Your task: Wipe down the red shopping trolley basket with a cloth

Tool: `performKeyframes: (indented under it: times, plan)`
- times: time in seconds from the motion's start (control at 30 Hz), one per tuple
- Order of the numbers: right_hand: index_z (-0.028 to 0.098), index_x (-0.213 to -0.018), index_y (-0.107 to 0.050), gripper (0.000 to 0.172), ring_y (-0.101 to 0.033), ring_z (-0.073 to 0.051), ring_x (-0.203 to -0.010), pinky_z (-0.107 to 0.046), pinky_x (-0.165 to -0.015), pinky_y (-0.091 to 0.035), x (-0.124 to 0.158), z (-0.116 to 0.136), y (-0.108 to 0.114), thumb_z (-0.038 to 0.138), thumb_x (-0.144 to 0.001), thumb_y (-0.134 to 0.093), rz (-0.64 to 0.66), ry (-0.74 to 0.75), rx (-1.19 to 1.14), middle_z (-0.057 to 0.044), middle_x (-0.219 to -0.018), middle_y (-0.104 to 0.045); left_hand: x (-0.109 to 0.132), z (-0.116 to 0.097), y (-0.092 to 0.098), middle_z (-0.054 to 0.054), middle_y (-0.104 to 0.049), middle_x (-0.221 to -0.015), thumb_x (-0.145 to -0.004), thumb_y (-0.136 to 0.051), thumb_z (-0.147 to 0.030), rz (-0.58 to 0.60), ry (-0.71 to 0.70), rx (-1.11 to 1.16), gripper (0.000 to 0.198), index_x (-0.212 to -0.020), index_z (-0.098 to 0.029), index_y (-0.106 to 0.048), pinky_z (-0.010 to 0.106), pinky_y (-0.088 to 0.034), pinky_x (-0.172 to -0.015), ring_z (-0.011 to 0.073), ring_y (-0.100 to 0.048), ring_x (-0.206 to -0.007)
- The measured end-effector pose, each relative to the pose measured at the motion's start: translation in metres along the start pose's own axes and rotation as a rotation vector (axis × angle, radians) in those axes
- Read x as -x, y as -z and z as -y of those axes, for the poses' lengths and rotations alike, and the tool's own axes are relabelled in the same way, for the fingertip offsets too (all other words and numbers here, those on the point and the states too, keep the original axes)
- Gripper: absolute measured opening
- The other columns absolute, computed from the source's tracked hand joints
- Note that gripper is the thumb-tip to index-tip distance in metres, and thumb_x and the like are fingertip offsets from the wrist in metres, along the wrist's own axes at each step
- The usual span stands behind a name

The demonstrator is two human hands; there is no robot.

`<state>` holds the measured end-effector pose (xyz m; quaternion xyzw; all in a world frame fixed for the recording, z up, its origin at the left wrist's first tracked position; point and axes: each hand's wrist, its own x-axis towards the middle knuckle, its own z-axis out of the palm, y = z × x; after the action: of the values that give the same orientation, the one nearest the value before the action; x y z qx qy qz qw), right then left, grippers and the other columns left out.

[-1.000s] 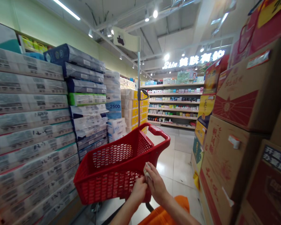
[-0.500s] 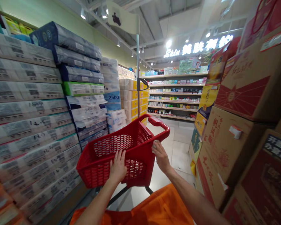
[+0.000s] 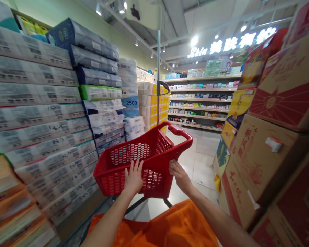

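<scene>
A red plastic shopping cart [image 3: 123, 173] with perforated sides stands side-on in front of me, its handle [image 3: 181, 130] pointing right. I see no goods in the visible part of its basket. My left hand [image 3: 134, 178] rests on the cart's near rim, fingers spread. Against the near side, below the handle end, my right hand [image 3: 179, 175] is curled around a small pale wad [image 3: 172, 164], mostly covered by the fingers; its kind is not clear. A metal pole [image 3: 158, 61] with a pale flag rises behind the cart.
Stacked paper packs [image 3: 41, 113] wall the left side. Cardboard cartons [image 3: 262, 151] are piled close on the right. Tiled floor [image 3: 199, 161] runs between them toward stocked shelves [image 3: 201, 103] at the back. Orange fabric [image 3: 157, 226] covers my lap area.
The view has turned slightly left, so the cart and shelves sit further right. My right hand has slid a little down the cart's side. My left hand stays at the rim.
</scene>
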<state>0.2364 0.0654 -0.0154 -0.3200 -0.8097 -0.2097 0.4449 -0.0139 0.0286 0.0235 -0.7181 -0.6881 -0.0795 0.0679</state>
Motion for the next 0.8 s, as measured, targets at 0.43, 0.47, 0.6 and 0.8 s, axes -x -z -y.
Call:
performKeyframes:
  times: [0.43, 0.47, 0.6, 0.8]
  plan:
    - [0.019, -0.109, -0.059, 0.032, -0.031, -0.021, -0.125, -0.045, -0.096, -0.041, 0.01, 0.003, -0.012, 0.009, -0.086, -0.038, 0.007, 0.029, 0.009, -0.008, -0.12, -0.055, -0.001, 0.007, -0.003, 0.002, -0.012, -0.146, -0.064, -0.04, -0.012, -0.009, -0.032, 0.019, 0.078, -0.137, -0.021, -0.014, 0.053, -0.018, -0.102, 0.0248, -0.006, -0.133]
    - [0.019, -0.107, -0.06, 0.032, -0.032, -0.02, -0.125, -0.044, -0.095, -0.043, 0.017, 0.01, -0.015, 0.009, -0.086, -0.038, 0.055, 0.075, -0.006, -0.008, -0.118, -0.056, -0.001, 0.007, -0.003, 0.002, -0.012, -0.146, -0.063, -0.04, -0.012, -0.007, -0.034, 0.018, 0.079, -0.137, -0.021, -0.014, 0.053, -0.017, -0.102, 0.0248, -0.006, -0.133]
    - [0.019, -0.112, -0.057, 0.032, -0.029, -0.021, -0.127, -0.045, -0.098, -0.037, -0.01, 0.01, -0.003, 0.01, -0.087, -0.038, 0.014, 0.006, 0.053, -0.008, -0.123, -0.052, -0.001, 0.008, -0.004, 0.002, -0.012, -0.146, -0.063, -0.04, -0.011, -0.002, -0.037, 0.026, 0.079, -0.137, -0.021, -0.013, 0.053, -0.017, -0.103, 0.0243, -0.005, -0.133]
    - [0.016, -0.113, -0.055, 0.032, -0.025, -0.022, -0.128, -0.048, -0.102, -0.032, -0.023, -0.009, 0.0, 0.011, -0.088, -0.037, -0.031, -0.028, 0.075, -0.009, -0.125, -0.049, 0.001, 0.008, 0.0, 0.001, -0.013, -0.146, -0.063, -0.04, -0.01, 0.012, -0.037, 0.042, 0.079, -0.137, -0.022, -0.014, 0.054, -0.015, -0.103, 0.0234, -0.006, -0.133]
